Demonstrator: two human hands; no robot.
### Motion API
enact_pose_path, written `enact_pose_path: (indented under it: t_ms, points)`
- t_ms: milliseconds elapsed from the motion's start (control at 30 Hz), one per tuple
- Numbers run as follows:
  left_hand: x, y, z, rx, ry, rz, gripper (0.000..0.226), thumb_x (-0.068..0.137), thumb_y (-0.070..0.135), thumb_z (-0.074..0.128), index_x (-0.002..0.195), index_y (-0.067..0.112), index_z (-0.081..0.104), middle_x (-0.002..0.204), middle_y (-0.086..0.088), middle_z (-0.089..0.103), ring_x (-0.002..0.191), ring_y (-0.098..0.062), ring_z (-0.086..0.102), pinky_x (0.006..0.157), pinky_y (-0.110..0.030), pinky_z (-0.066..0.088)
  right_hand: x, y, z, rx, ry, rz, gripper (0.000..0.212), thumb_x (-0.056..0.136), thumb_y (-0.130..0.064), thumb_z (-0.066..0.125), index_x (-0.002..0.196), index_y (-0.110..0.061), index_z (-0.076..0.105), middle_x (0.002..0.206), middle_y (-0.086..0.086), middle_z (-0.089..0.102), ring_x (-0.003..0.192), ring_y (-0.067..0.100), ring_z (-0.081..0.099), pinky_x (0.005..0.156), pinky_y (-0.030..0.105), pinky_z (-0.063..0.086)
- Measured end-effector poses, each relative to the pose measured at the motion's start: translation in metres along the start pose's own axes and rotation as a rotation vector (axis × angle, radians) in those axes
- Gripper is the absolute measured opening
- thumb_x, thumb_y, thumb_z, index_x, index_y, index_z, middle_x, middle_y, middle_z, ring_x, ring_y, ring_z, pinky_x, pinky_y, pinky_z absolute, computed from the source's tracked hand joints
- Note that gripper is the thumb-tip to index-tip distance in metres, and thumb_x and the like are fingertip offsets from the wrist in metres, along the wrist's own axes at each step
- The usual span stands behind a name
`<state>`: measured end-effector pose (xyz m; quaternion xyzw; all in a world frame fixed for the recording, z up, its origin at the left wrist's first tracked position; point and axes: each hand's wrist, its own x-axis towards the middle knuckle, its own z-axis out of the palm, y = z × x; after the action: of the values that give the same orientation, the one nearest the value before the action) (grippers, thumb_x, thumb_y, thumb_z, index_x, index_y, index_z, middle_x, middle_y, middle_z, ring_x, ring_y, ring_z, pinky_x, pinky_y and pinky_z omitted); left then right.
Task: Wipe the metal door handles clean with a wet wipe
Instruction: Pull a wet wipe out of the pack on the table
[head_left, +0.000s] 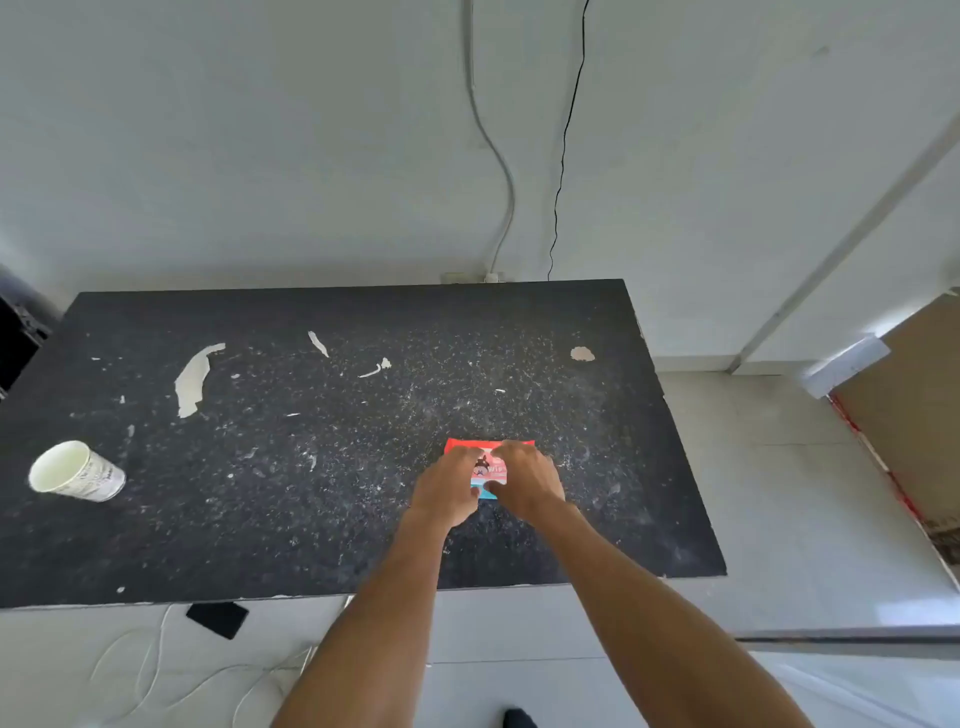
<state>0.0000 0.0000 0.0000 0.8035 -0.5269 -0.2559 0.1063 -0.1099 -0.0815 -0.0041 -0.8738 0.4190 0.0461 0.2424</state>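
Note:
A red, pink and blue wet wipe pack (489, 472) lies flat on the black table (322, 467), right of its middle. My left hand (448, 488) covers the pack's left side with its fingers curled over it. From the right, my right hand (529, 479) holds the other side, fingers over the top and thumb at the near edge. Most of the pack is hidden under both hands. No door handle is in view.
A white paper cup (75, 473) lies tipped on its side at the table's left edge. Patches of peeled surface and white specks mark the tabletop. Cables (506, 171) hang down the wall behind. A brown board (914, 415) leans at the right; a black object (217, 619) and wires lie on the floor.

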Motion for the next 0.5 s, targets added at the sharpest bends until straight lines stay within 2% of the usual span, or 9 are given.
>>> enact_pose_path:
  t_ms: [267, 500]
  points:
    - [0.005, -0.003, 0.015, 0.027, 0.076, -0.041, 0.054, 0.086, 0.008, 0.068, 0.135, 0.016, 0.049, 0.136, -0.001, 0.053, 0.119, -0.023, 0.057, 0.092, -0.035, 0.049, 0.002, 0.003, 0.018, -0.086, -0.01, -0.024, 0.053, 0.087, -0.036, 0.07, 0.135, -0.021, 0.054, 0.139, 0.002, 0.052, 0.126, 0.023, 0.049, 0.108, 0.044, 0.038]
    - [0.014, -0.008, 0.022, -0.043, 0.134, -0.038, 0.04, 0.086, 0.004, 0.066, 0.124, 0.015, 0.056, 0.124, -0.003, 0.058, 0.112, -0.021, 0.057, 0.089, -0.036, 0.05, 0.005, 0.007, 0.022, -0.06, 0.072, -0.036, 0.04, 0.092, -0.034, 0.065, 0.129, -0.021, 0.061, 0.136, 0.001, 0.056, 0.126, 0.021, 0.05, 0.106, 0.04, 0.036]
